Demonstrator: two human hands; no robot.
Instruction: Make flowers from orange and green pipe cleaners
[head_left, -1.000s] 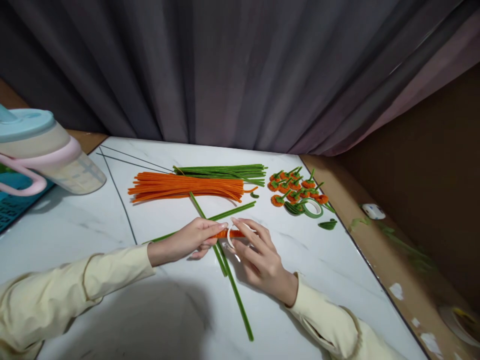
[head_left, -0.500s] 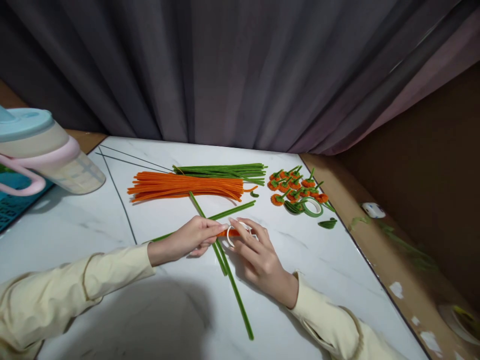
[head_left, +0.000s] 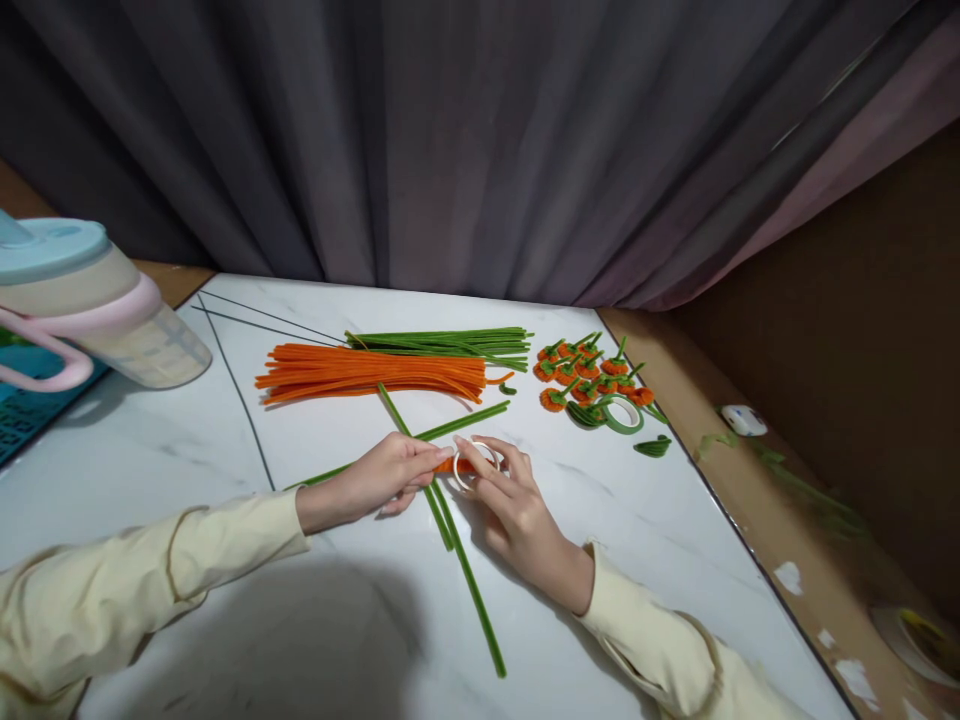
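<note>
Left of centre, my left hand (head_left: 382, 475) pinches one end of a short orange pipe-cleaner piece (head_left: 445, 466) between thumb and fingers. My right hand (head_left: 525, 515) has its curled fingers on a thin white ring (head_left: 455, 474) around or in front of that orange piece; I cannot tell which. The far end of the orange piece is hidden by the right fingers. Beneath the hands, several loose green pipe cleaners (head_left: 478, 592) lie crossed on the white marbled table (head_left: 600, 620).
Behind the hands lie an orange pipe-cleaner bundle (head_left: 375, 372) and a green bundle (head_left: 442, 342). To the right are several small orange pumpkin shapes (head_left: 553, 399), a green tape roll (head_left: 637, 426) and green leaf pieces (head_left: 652, 448). A lidded cup (head_left: 161, 335) stands left.
The fingers of my right hand have shifted slightly around the white ring and orange piece. My left hand keeps its pinch in nearly the same place.
</note>
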